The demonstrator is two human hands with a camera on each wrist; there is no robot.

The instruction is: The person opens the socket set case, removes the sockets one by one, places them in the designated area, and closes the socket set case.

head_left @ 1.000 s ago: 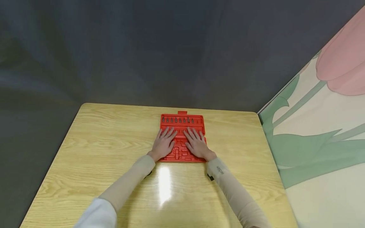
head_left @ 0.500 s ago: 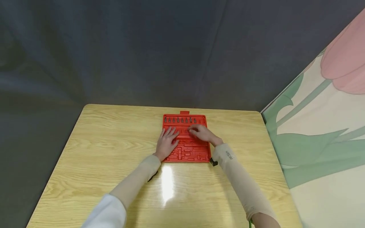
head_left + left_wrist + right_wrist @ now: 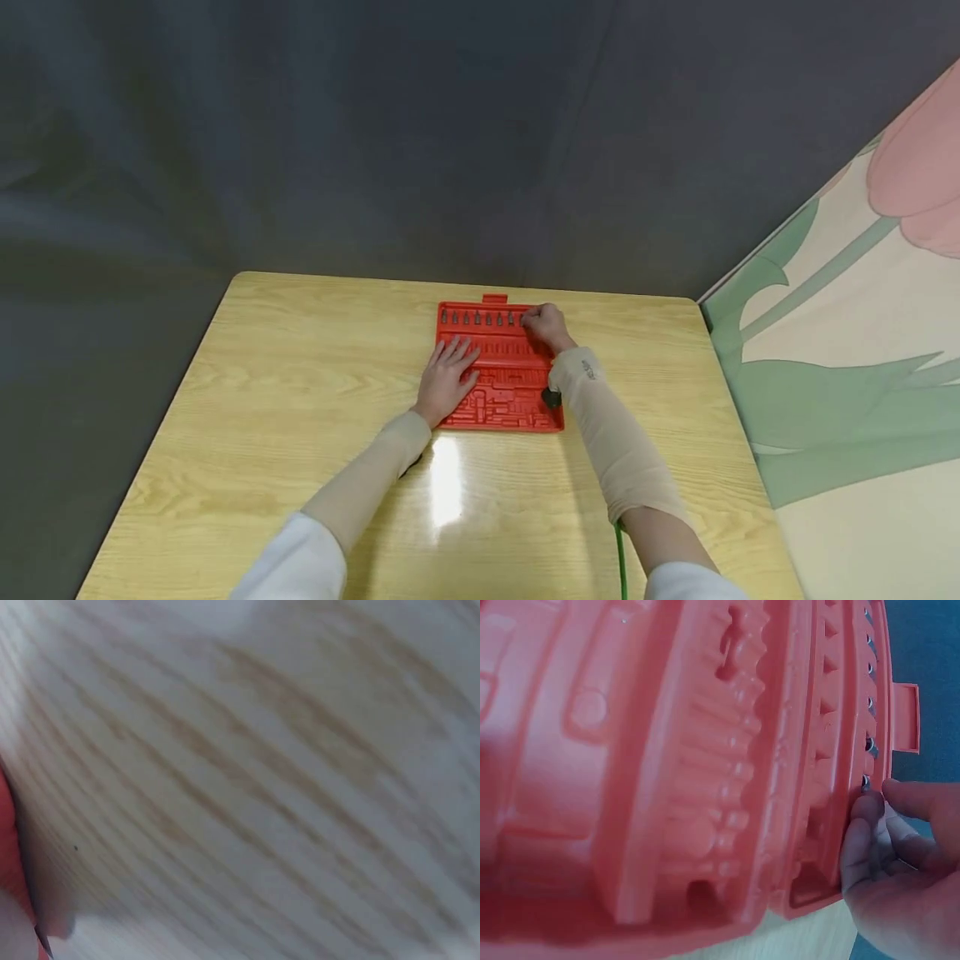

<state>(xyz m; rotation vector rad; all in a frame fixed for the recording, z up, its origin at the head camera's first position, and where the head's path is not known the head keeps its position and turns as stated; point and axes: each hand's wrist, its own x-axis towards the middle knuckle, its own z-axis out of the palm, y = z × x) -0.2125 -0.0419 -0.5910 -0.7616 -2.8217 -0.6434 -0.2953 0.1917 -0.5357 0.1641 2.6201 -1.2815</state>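
An unfolded red plastic tool case (image 3: 517, 354) lies on the table, with a row of small dark metal bits (image 3: 477, 318) standing in its far half. My left hand (image 3: 444, 385) rests on the case's left side with fingers spread; the left wrist view shows mostly wood grain and a sliver of red. At the right end of the row, my right hand (image 3: 549, 325) pinches the end bit between thumb and curled fingers. In the right wrist view the fingers (image 3: 864, 840) largely hide that bit, beside another bit (image 3: 866, 781) in its slot.
The case's near half holds moulded recesses, and its latch tab (image 3: 495, 297) points to the back. A wooden table (image 3: 300, 375) surrounds it, with a dark curtain (image 3: 465, 150) behind and a flower-patterned cloth (image 3: 840, 358) at right. A green cable (image 3: 622, 558) hangs from the right sleeve.
My right hand has lifted off the middle of the case and moved up and right to the end of the bit row, its fingers now curled. The left hand stays on the case.
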